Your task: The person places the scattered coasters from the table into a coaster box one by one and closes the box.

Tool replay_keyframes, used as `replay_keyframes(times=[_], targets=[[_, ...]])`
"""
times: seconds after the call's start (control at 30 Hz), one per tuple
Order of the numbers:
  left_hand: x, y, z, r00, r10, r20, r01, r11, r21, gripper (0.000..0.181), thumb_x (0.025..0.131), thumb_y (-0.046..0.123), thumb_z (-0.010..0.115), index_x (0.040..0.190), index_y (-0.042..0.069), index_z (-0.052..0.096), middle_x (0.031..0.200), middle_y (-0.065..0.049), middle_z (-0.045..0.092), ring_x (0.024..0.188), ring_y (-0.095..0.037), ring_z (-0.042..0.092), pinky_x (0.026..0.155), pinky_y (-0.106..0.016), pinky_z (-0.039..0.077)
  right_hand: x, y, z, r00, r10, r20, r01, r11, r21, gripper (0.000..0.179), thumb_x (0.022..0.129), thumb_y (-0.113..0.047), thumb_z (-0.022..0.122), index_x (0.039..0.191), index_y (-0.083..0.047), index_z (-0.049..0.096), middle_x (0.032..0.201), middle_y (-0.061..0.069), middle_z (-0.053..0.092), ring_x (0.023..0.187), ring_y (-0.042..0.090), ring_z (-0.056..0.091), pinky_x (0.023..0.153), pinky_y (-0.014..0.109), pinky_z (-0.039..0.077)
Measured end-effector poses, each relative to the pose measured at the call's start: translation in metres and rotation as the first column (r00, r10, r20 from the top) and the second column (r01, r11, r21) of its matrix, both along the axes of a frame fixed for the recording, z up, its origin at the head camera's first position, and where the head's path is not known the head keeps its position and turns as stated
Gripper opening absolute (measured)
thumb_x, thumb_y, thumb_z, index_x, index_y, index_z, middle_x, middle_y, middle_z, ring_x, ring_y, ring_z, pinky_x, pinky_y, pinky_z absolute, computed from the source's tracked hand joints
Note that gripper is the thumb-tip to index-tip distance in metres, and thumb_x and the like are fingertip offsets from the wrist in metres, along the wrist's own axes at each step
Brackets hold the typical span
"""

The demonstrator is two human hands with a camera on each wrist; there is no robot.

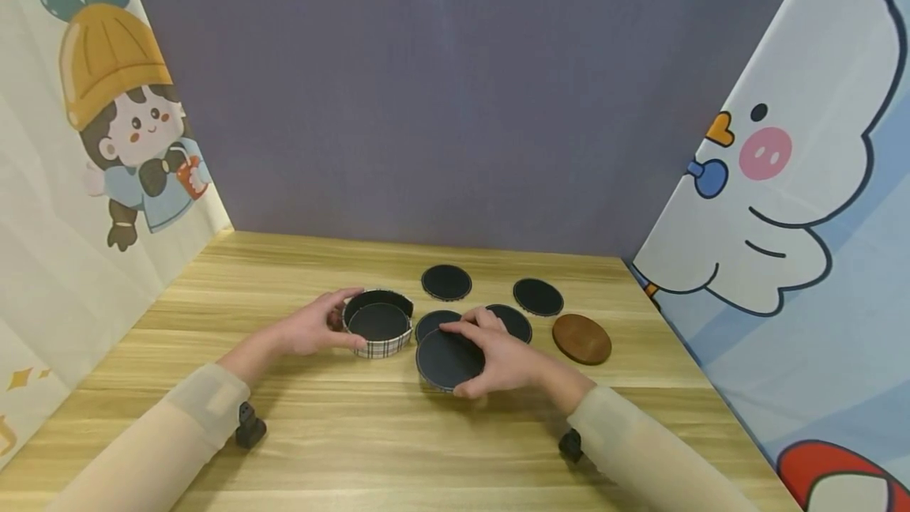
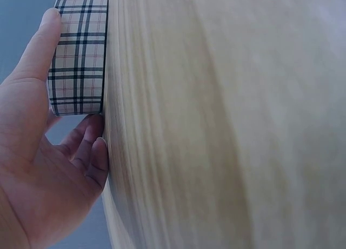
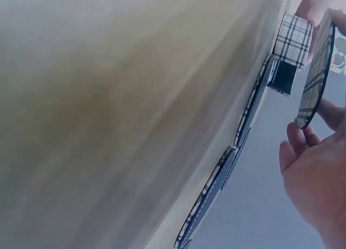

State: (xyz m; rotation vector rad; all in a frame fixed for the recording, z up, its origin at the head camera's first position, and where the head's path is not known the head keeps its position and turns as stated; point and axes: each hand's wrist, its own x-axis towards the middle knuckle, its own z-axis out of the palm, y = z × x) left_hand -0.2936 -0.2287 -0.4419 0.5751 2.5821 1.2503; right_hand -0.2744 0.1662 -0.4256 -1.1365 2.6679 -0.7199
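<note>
My left hand (image 1: 316,328) holds a round coaster holder (image 1: 384,348) by its left side. The holder has a black inside, a plaid outer wall and a gap in the wall at the right; it stands on the table. In the left wrist view the thumb lies along the plaid wall (image 2: 81,54). My right hand (image 1: 510,362) grips a round black coaster (image 1: 448,358) by its edge, just right of the holder. The right wrist view shows this coaster's plaid underside (image 3: 319,71), raised off the table and tilted.
Several black coasters lie behind the right hand, among them a back one (image 1: 446,282), a right one (image 1: 538,297) and one partly covered by the hand (image 1: 515,324). A brown round disc (image 1: 581,339) lies to their right. A grey panel (image 1: 426,101) closes the table's (image 1: 341,433) back.
</note>
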Motion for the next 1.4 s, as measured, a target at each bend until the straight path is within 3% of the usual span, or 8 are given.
replay_keyframes(times=[0.3,0.77,1.4], targets=[[0.000,0.000,0.000,1.000,-0.009,-0.003,0.009,1.000,0.011,0.112,0.091,0.033,0.093,0.173,0.003,0.024,0.134,-0.027,0.058,0.110,-0.029,0.065,0.085,-0.038,0.057,-0.014,-0.006,0.002,0.999,-0.052,0.003,0.052,0.999,0.010,0.102,0.079,-0.053,0.090,0.168,-0.030,0.047,0.152,0.002,0.042,0.135,0.027,0.038,0.104,0.052,0.042],[0.000,0.000,0.000,1.000,-0.009,0.000,0.009,1.000,0.026,0.111,0.090,0.030,0.094,0.172,0.001,0.025,0.132,-0.028,0.060,0.109,-0.028,0.066,0.085,-0.038,0.057,-0.034,-0.019,0.005,0.997,-0.077,-0.004,0.077,0.997,0.008,0.099,0.079,-0.052,0.087,0.167,-0.029,0.048,0.150,0.005,0.043,0.134,0.030,0.041,0.109,0.053,0.041],[0.001,0.000,-0.001,1.000,0.001,0.000,-0.001,1.000,0.021,0.112,0.090,0.033,0.094,0.173,0.005,0.025,0.135,-0.028,0.057,0.111,-0.029,0.065,0.085,-0.038,0.057,-0.047,-0.048,0.014,0.994,-0.108,0.004,0.108,0.994,0.011,0.097,0.082,-0.056,0.087,0.167,-0.031,0.047,0.151,0.006,0.042,0.131,0.030,0.041,0.106,0.053,0.044]])
